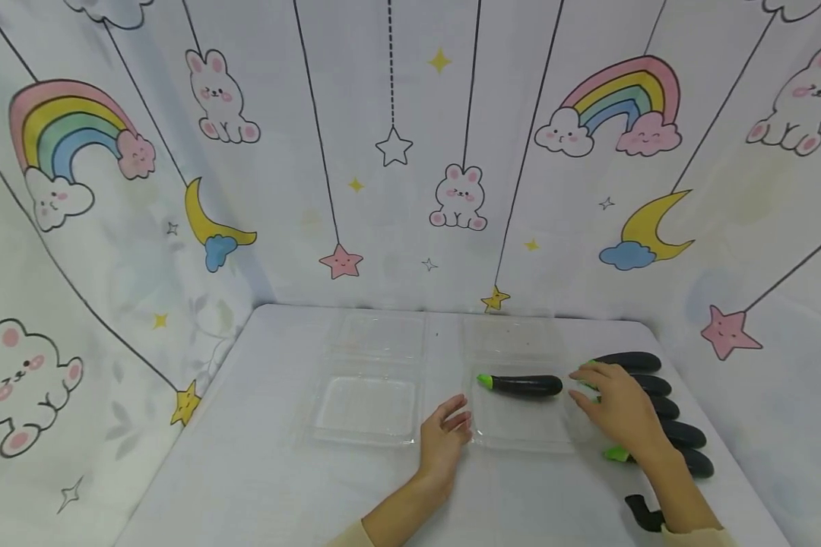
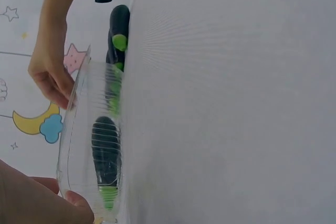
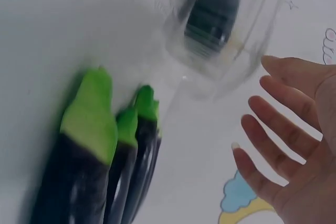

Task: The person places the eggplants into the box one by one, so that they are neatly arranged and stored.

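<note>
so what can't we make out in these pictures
Head view: parts of the eggplants in the row, hidden by the right hand and forearm.
Right wrist view: the stem of the eggplant in the clear container, cut off by the top edge; its body is blurred.
Left wrist view: part of the left hand, cut off by the left edge.

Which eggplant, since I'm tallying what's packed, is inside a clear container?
The lone eggplant in the right clear container, its green stem pointing left; the other five eggplants lie outside, in a row further right.
</note>
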`<move>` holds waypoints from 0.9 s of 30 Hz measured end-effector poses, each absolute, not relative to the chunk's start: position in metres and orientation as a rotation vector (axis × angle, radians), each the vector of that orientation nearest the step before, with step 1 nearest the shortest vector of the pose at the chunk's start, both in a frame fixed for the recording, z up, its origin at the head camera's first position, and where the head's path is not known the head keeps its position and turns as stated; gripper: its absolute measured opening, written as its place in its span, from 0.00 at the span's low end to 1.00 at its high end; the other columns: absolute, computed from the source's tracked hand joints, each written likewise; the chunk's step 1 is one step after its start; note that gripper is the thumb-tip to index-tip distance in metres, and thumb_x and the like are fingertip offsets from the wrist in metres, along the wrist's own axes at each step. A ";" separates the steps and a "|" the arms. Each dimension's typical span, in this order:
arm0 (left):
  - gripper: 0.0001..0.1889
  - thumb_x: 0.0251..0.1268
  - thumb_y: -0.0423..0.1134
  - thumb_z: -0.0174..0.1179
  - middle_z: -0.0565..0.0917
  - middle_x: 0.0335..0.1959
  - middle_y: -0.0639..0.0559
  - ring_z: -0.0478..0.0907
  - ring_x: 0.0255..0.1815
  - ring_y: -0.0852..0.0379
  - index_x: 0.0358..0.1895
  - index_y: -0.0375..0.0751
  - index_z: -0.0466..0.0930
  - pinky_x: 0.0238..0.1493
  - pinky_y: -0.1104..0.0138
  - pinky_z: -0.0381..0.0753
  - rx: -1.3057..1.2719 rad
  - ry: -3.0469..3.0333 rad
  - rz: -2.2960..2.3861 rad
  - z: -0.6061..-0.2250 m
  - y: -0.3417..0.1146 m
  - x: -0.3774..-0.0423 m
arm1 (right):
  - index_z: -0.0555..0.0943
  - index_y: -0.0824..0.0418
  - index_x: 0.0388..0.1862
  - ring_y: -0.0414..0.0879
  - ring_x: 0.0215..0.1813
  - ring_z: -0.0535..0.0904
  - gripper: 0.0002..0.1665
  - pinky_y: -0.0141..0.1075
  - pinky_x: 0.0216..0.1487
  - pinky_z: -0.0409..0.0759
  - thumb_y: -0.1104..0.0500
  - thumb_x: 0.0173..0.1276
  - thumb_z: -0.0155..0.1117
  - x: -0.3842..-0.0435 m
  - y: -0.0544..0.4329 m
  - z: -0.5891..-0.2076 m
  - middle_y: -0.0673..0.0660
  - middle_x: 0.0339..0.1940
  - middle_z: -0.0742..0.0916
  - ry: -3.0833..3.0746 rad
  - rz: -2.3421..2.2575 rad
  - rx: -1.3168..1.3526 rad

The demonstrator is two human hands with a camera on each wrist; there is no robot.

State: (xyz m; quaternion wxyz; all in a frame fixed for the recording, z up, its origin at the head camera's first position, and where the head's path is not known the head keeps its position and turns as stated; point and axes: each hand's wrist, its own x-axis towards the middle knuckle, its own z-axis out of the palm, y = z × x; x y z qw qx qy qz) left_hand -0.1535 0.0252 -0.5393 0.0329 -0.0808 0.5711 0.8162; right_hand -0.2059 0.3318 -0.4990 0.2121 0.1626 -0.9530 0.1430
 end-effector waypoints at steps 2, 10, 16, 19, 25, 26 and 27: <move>0.30 0.59 0.15 0.57 0.83 0.57 0.35 0.81 0.57 0.46 0.68 0.28 0.76 0.51 0.67 0.84 -0.272 1.761 2.503 -0.538 0.025 -0.154 | 0.90 0.60 0.49 0.62 0.56 0.80 0.20 0.62 0.51 0.81 0.59 0.57 0.83 -0.202 0.341 -0.495 0.61 0.52 0.88 -2.661 0.404 0.432; 0.28 0.62 0.16 0.57 0.83 0.54 0.34 0.82 0.55 0.49 0.67 0.27 0.76 0.50 0.68 0.84 -0.283 1.758 2.496 -0.537 0.025 -0.153 | 0.89 0.60 0.49 0.68 0.56 0.80 0.20 0.66 0.49 0.78 0.59 0.58 0.83 -0.182 0.369 -0.487 0.64 0.51 0.88 -2.691 0.404 0.394; 0.28 0.63 0.17 0.57 0.83 0.54 0.34 0.82 0.54 0.50 0.68 0.27 0.76 0.47 0.72 0.82 -0.255 1.756 2.500 -0.540 0.026 -0.154 | 0.88 0.60 0.52 0.67 0.54 0.81 0.23 0.63 0.50 0.77 0.59 0.57 0.83 -0.173 0.385 -0.490 0.65 0.51 0.87 -2.663 0.420 0.383; 0.28 0.62 0.17 0.57 0.83 0.54 0.35 0.81 0.54 0.50 0.68 0.27 0.75 0.47 0.72 0.82 -0.250 1.758 2.495 -0.541 0.026 -0.154 | 0.88 0.61 0.51 0.66 0.54 0.81 0.23 0.63 0.51 0.77 0.60 0.57 0.83 -0.169 0.391 -0.492 0.65 0.51 0.87 -2.674 0.428 0.375; 0.28 0.61 0.18 0.57 0.83 0.55 0.35 0.81 0.56 0.50 0.68 0.27 0.76 0.49 0.71 0.82 -0.256 1.757 2.491 -0.542 0.025 -0.153 | 0.88 0.61 0.50 0.67 0.53 0.81 0.21 0.63 0.52 0.76 0.59 0.58 0.82 -0.162 0.398 -0.495 0.65 0.49 0.88 -2.711 0.426 0.344; 0.29 0.61 0.18 0.57 0.83 0.55 0.35 0.82 0.55 0.50 0.68 0.27 0.76 0.49 0.71 0.82 -0.260 1.757 2.490 -0.542 0.025 -0.153 | 0.88 0.61 0.50 0.67 0.53 0.81 0.21 0.63 0.51 0.77 0.59 0.58 0.82 -0.161 0.399 -0.496 0.64 0.49 0.88 -2.708 0.424 0.346; 0.28 0.61 0.18 0.57 0.83 0.55 0.34 0.82 0.56 0.49 0.68 0.27 0.76 0.49 0.71 0.82 -0.261 1.758 2.487 -0.542 0.025 -0.153 | 0.88 0.60 0.49 0.66 0.53 0.81 0.21 0.62 0.51 0.77 0.59 0.57 0.82 -0.160 0.400 -0.496 0.64 0.48 0.88 -2.704 0.418 0.347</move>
